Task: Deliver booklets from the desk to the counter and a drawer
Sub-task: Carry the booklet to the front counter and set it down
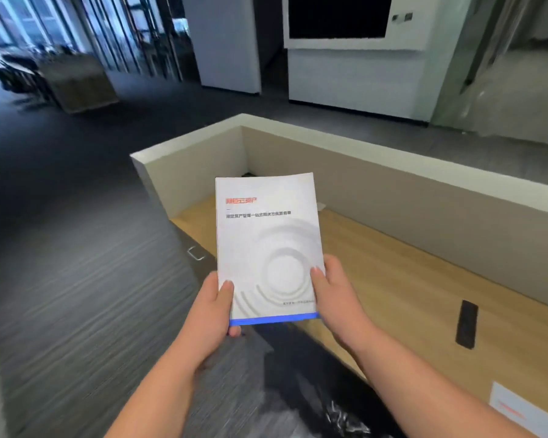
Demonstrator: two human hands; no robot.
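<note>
- Desk [393,279] first, since it's the biggest thing around: light wood top with a raised white counter ledge [361,153] wrapping its far side, from about 10 o'clock round to 3 o'clock.
- Booklets [266,245] next: a white stack with a blue strip along the bottom edge, held up dead center, hovering over the desk's near left corner and touching neither desk nor ledge. Looks like more than one copy from the thickness at the top edge, but the blur makes it hard to be sure.
- Left hand [214,314] is clamped on the lower left corner at around 7 o'clock, thumb on the cover, fingers underneath.
- Right hand [336,298] grips the lower right edge at about 5 o'clock, thumb on top too.
- Small stuff: a dark remote-looking bar [466,324] lies on the wood at 4 o'clock, and another white sheet or booklet [519,409] pokes in at the bottom right corner.
- My read on the step: this is the carry phase, stack picked up and on its way to a drop-off.
- Next move probably means lifting it out to the ledge at 12 o'clock and setting it flat, keeping the stack squared up.
</note>
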